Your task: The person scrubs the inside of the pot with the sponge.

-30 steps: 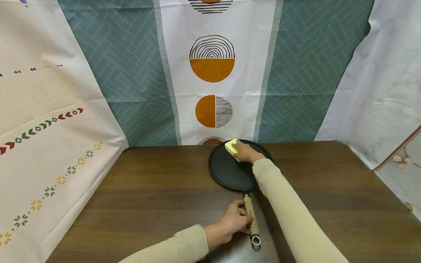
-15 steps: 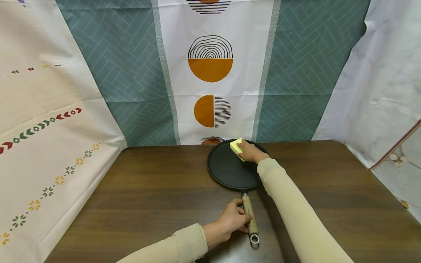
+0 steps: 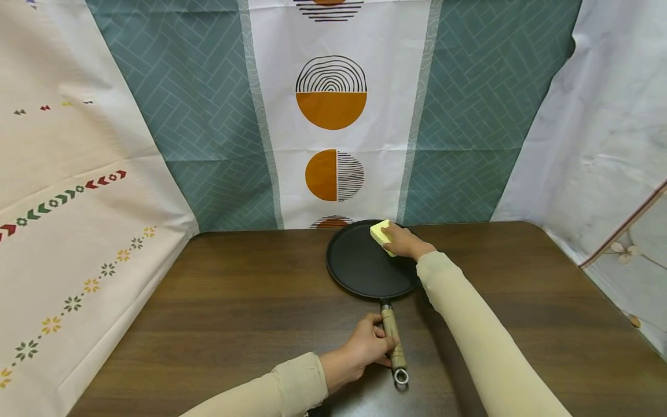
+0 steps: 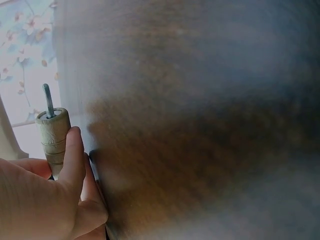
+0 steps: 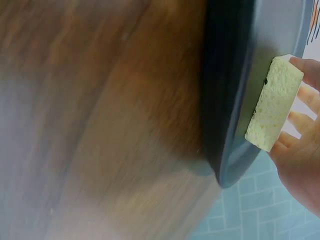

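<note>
A flat black pan (image 3: 359, 263) lies on the table, its wooden handle (image 3: 392, 330) pointing toward me and ending in a metal ring (image 3: 400, 377). My left hand (image 3: 359, 350) grips that handle from the left side; the left wrist view shows the thumb along the handle's end (image 4: 52, 132). On the pan's far right part, my right hand (image 3: 406, 241) holds a pale yellow sponge (image 3: 380, 233) against the cooking surface. Seen from the right wrist, the porous sponge (image 5: 275, 105) sits inside the raised rim, with fingers (image 5: 300, 120) behind it.
The brown wooden table (image 3: 250, 301) runs back to a hanging teal and white cloth (image 3: 224, 145) with orange circles. A cream patterned cloth (image 3: 94, 231) borders the left side, and a pale marbled cloth (image 3: 599, 150) the right.
My right hand has slid the sponge rightward across the pan. The left hand keeps its hold on the handle. The whole head view has shifted slightly.
</note>
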A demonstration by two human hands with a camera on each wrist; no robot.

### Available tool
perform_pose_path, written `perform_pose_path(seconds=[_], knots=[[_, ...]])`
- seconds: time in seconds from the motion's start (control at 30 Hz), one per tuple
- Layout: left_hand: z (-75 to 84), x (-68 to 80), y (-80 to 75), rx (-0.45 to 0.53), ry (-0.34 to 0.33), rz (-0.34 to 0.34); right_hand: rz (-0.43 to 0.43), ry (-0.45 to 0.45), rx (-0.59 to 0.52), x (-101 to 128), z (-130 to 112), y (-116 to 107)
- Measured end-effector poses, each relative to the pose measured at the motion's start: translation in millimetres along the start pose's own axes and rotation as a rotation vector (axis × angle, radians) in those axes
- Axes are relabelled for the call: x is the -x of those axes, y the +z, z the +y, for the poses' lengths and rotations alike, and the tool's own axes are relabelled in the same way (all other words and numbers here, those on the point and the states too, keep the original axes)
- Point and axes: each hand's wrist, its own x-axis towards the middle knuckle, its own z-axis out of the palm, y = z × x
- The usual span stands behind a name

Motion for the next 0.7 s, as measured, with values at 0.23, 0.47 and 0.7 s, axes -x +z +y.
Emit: perform_pose_path(seconds=[0.23,0.47,0.7], knots=[[-0.6,-0.1,0.7,0.005,0.006,-0.005,-0.005,0.010,-0.001,5,11,-2],[1.5,1.2,-0.2,0.001,0.005,-0.002,-0.013,-0.009,-0.024,12,17,-3],[1.3,1.6,-0.2,0.002,-0.004,-0.014,0.002,-0.053,-0.025,23,20,-6]])
